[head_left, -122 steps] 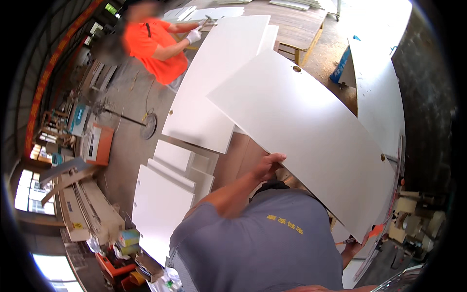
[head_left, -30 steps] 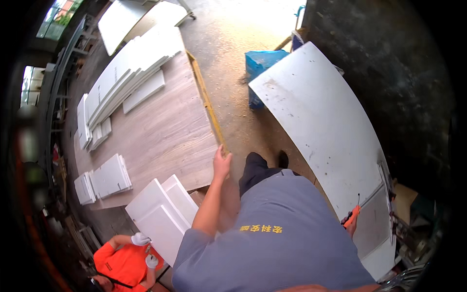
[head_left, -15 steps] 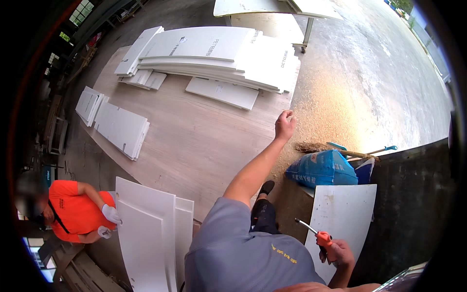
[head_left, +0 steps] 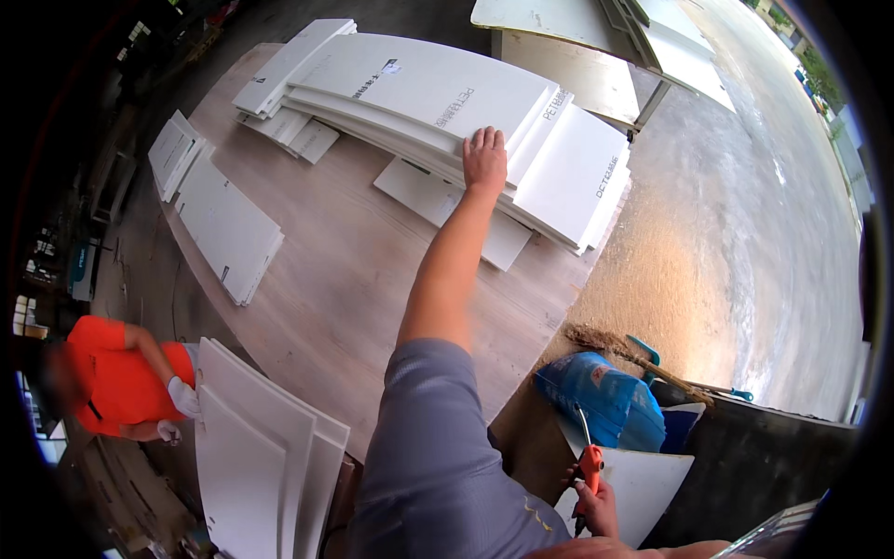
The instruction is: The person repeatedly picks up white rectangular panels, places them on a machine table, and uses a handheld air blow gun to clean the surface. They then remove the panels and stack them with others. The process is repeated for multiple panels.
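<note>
My left hand (head_left: 485, 160) reaches far over the table and lies with stretched fingers at the near edge of the top board (head_left: 419, 79). That long white board tops a stack of white panels (head_left: 568, 177) with printed marks. Low on the right, my right hand (head_left: 598, 511) is closed round an orange air blow gun (head_left: 590, 466), its thin metal nozzle pointing up. Behind the nozzle are a blue sack (head_left: 605, 396) and a white sheet (head_left: 652, 480). A smaller white panel (head_left: 419, 191) pokes out from under the stack, partly behind my forearm.
On the left, a person in an orange shirt (head_left: 116, 373) and white gloves holds upright white panels (head_left: 251, 447). More panels (head_left: 226, 224) lie along the wood-grain table's (head_left: 372, 289) left side. Sawdust (head_left: 652, 279) and a broom (head_left: 605, 343) are on the floor to the right.
My left hand has moved from the air near the table's right edge onto the stack, its fingers now stretched. The blow gun's nozzle has swung more upright. The view has shifted.
</note>
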`<state>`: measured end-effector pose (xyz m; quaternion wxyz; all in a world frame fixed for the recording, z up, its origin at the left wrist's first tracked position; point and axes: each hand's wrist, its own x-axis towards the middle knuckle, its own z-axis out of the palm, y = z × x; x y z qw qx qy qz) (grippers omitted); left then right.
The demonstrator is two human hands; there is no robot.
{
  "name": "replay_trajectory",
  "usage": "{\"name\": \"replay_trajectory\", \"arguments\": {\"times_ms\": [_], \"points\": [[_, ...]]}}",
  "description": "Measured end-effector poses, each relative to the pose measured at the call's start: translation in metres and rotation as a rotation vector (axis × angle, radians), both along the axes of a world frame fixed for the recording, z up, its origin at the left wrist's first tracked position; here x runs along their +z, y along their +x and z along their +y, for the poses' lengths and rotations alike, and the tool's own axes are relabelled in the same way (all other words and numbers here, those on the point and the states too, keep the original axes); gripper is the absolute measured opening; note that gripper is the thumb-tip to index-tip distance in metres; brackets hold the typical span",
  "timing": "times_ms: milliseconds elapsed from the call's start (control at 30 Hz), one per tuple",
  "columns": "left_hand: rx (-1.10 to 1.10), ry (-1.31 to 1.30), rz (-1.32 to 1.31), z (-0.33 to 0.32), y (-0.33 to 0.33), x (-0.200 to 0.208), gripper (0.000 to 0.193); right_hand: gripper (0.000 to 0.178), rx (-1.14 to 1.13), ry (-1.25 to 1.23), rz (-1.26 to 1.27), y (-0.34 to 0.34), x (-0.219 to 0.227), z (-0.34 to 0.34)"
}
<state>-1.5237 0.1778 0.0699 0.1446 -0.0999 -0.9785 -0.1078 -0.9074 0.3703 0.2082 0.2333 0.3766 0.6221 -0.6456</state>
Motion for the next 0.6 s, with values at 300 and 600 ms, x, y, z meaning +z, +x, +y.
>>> {"name": "replay_trajectory", "arguments": {"times_ms": [300,600], "points": [[0.061,0.18,0.154,-0.042,0.056,0.006,0.035,0.022,-0.363,0.218,-0.108,0.034,-0.026,0.038],[0.357,1.592,-0.597,-0.034,0.013,-0.01,0.04,0.025,-0.254,-0.087,-0.163,0.035,-0.01,0.028]]}}
